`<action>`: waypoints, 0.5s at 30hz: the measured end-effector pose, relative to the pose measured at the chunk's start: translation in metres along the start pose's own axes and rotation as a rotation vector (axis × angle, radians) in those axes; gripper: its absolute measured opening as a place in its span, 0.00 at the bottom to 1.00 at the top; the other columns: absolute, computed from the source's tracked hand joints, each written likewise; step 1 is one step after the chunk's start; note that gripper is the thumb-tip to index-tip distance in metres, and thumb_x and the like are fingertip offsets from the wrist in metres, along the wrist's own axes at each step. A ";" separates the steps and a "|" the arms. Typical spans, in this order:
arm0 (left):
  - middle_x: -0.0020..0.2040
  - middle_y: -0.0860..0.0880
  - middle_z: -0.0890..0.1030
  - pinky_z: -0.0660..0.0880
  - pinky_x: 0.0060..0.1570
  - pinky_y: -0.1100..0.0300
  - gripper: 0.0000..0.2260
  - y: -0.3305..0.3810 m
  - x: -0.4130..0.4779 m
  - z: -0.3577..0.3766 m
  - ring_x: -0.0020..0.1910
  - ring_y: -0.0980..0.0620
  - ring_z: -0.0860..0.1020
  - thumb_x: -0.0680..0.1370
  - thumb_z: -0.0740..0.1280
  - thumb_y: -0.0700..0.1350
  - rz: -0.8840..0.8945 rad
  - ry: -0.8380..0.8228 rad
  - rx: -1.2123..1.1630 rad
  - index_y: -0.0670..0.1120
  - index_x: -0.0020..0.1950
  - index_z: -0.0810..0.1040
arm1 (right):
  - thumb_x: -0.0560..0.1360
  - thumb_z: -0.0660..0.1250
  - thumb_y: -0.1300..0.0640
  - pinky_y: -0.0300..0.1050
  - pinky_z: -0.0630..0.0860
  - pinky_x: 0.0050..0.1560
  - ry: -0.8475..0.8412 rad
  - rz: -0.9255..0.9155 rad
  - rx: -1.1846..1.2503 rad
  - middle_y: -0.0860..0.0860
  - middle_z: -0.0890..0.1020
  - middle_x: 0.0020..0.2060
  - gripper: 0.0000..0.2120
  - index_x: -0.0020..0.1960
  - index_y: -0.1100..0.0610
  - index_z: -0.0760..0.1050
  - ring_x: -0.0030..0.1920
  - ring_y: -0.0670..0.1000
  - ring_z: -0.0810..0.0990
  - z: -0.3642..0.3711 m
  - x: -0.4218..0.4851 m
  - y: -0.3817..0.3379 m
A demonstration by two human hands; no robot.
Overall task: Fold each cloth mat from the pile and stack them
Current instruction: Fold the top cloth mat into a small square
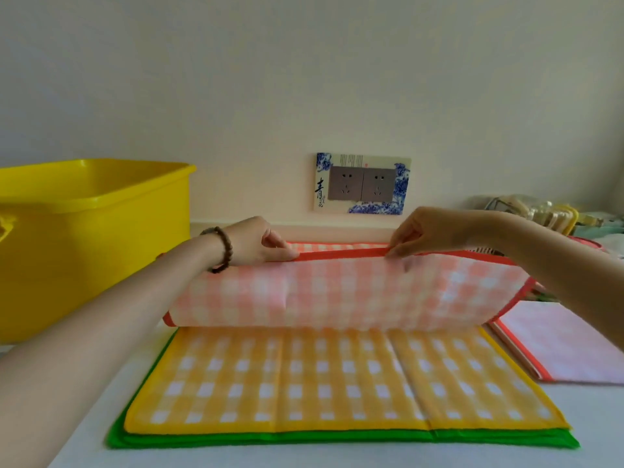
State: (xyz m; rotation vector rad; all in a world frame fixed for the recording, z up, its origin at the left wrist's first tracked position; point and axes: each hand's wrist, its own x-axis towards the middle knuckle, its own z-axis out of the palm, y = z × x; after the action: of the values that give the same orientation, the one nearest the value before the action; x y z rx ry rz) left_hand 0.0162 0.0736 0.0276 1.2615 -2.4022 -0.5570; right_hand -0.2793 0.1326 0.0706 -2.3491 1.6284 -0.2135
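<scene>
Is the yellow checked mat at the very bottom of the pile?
No: a green mat lies beneath the yellow checked mat, its edge showing at the front and left.

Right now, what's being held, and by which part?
The pink checked mat, by its red-bound edge: left hand pinches it near one end, right hand further along.

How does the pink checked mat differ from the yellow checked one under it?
The pink mat is red-edged, the yellow mat yellow-edged. The pink mat is curled over, its edge pinched by the left hand and right hand; the yellow mat lies flat. Both are white-checked.
</scene>
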 end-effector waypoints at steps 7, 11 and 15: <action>0.60 0.56 0.78 0.70 0.62 0.57 0.22 -0.006 0.023 0.024 0.60 0.56 0.74 0.74 0.68 0.54 0.048 0.347 0.159 0.55 0.67 0.71 | 0.73 0.70 0.54 0.20 0.66 0.35 0.190 0.013 -0.021 0.36 0.79 0.34 0.09 0.52 0.55 0.83 0.31 0.31 0.76 0.007 0.066 0.040; 0.71 0.51 0.68 0.57 0.69 0.61 0.25 -0.016 0.025 0.063 0.71 0.52 0.64 0.76 0.64 0.57 0.101 0.228 0.268 0.52 0.71 0.67 | 0.74 0.70 0.54 0.26 0.68 0.35 0.245 0.048 0.012 0.46 0.80 0.37 0.10 0.51 0.57 0.83 0.35 0.42 0.75 0.038 0.092 0.058; 0.74 0.52 0.64 0.53 0.71 0.61 0.31 -0.027 0.028 0.092 0.73 0.53 0.60 0.73 0.53 0.64 0.072 0.070 0.315 0.51 0.73 0.64 | 0.74 0.69 0.52 0.33 0.70 0.38 0.232 0.097 0.017 0.44 0.79 0.37 0.09 0.50 0.55 0.83 0.37 0.45 0.75 0.068 0.110 0.071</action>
State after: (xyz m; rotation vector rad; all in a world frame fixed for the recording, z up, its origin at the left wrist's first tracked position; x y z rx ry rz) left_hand -0.0256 0.0520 -0.0608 1.2850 -2.5332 -0.1117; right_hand -0.2848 0.0158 -0.0194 -2.2962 1.8316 -0.4937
